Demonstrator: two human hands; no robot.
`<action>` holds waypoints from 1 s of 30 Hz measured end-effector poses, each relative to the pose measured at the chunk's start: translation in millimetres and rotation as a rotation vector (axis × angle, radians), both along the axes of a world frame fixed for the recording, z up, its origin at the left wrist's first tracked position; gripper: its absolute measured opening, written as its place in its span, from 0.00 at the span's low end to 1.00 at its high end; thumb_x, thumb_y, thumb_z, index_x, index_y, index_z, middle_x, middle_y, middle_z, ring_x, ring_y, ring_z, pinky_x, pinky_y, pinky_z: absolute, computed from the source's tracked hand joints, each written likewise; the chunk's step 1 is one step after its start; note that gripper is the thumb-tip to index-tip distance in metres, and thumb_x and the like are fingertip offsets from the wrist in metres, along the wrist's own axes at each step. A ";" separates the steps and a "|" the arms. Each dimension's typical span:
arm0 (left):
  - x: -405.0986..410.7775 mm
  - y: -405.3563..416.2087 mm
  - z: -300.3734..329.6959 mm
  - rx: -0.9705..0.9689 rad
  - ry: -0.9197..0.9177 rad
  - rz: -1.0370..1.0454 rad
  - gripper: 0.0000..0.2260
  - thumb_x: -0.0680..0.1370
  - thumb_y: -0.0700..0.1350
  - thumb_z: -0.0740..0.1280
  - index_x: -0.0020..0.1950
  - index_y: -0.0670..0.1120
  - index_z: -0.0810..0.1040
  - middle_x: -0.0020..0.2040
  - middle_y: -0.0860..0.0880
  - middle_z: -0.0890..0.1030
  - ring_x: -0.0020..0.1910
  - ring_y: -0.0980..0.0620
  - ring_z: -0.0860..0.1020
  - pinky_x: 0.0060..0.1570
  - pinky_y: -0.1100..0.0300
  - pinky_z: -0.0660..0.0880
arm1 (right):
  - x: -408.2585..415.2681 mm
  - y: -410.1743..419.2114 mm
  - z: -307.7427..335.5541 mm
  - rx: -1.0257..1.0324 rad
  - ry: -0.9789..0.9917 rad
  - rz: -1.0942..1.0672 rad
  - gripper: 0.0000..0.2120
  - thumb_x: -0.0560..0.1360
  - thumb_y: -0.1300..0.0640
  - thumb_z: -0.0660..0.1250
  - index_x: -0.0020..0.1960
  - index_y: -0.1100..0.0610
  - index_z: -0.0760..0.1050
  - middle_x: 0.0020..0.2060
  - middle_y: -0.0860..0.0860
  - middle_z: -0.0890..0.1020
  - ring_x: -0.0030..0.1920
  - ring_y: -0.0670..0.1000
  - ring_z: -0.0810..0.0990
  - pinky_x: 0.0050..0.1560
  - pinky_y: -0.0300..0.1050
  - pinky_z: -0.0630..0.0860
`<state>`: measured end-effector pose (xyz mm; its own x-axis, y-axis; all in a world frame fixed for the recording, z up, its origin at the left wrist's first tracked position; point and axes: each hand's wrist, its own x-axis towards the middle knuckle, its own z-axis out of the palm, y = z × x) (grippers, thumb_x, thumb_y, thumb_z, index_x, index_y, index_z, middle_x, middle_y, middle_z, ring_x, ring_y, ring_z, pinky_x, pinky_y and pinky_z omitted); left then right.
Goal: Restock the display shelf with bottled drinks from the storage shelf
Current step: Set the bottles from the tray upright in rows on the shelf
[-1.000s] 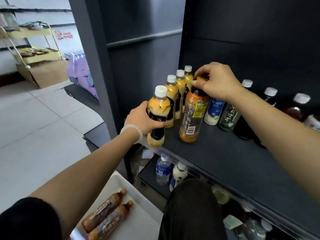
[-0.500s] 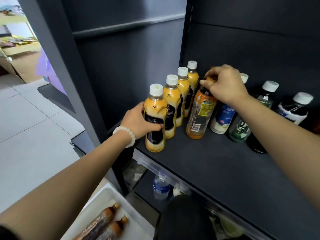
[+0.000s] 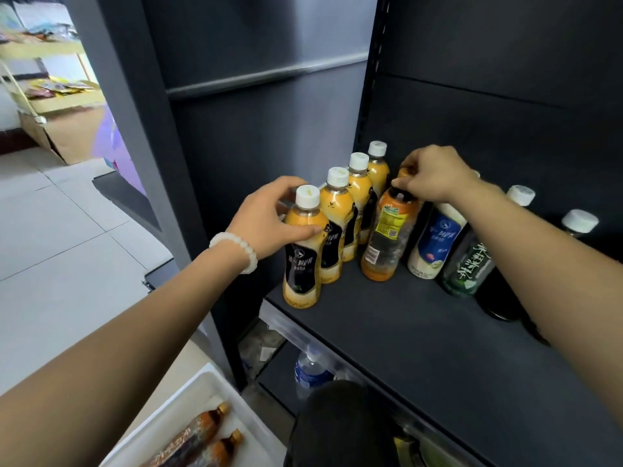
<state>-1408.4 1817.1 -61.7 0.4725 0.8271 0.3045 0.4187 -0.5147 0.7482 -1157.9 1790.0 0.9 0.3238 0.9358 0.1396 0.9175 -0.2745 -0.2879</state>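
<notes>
We see both hands reaching onto a dark shelf [image 3: 387,328] where bottled drinks stand. The left hand [image 3: 269,219] wraps around the shoulder of the nearest yellow bottle [image 3: 301,261], thumb across its front and fingers curled behind its neck, just under the white cap. That bottle stands upright at the near left edge of the shelf, at the front of a row of four alike that runs toward the far wall; the second yellow bottle [image 3: 333,227] touches it from behind. The right hand [image 3: 435,178] pinches the top of an orange tea bottle [image 3: 387,237], fingertips closed around its cap and neck, so the cap is mostly hidden. This bottle stands just right of the yellow row, leaning slightly to the right at its top. To its right a white and blue bottle [image 3: 435,244] stands close beside it, then a dark green bottle [image 3: 467,267], partly covered by the right forearm. A white bead bracelet [image 3: 236,249] circles the left wrist. At the near left, low down, a white bin [image 3: 188,402] holds two brown bottles [image 3: 199,436] lying on their sides. On the lower shelf a water bottle [image 3: 312,372] is visible.
</notes>
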 end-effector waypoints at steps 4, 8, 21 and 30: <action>-1.1 -0.5 4.0 -0.010 0.057 0.002 0.22 0.67 0.47 0.77 0.57 0.54 0.73 0.50 0.54 0.78 0.48 0.56 0.76 0.45 0.70 0.72 | -9.4 7.1 -6.2 0.038 -0.058 -0.118 0.19 0.72 0.43 0.69 0.43 0.60 0.74 0.46 0.59 0.79 0.41 0.55 0.75 0.39 0.46 0.71; -0.9 -1.6 4.8 0.021 0.101 0.017 0.24 0.67 0.49 0.77 0.60 0.52 0.72 0.50 0.54 0.78 0.49 0.54 0.76 0.51 0.61 0.73 | -6.6 5.1 -6.7 0.008 -0.025 -0.022 0.23 0.73 0.44 0.68 0.60 0.59 0.74 0.55 0.58 0.78 0.51 0.58 0.77 0.48 0.49 0.75; -0.1 -1.9 -1.2 0.050 0.107 0.067 0.25 0.68 0.51 0.76 0.62 0.53 0.71 0.53 0.53 0.78 0.50 0.53 0.75 0.54 0.56 0.75 | -16.0 6.1 -26.2 0.161 -0.169 -0.147 0.24 0.76 0.43 0.62 0.61 0.61 0.68 0.56 0.62 0.77 0.55 0.64 0.77 0.43 0.52 0.71; -12.6 -24.3 -7.0 0.169 0.168 0.060 0.30 0.73 0.55 0.68 0.72 0.58 0.59 0.65 0.54 0.72 0.59 0.53 0.74 0.55 0.52 0.76 | -28.3 -36.1 -27.1 0.247 -0.122 -0.059 0.24 0.78 0.43 0.58 0.71 0.52 0.62 0.65 0.57 0.70 0.60 0.62 0.74 0.45 0.49 0.70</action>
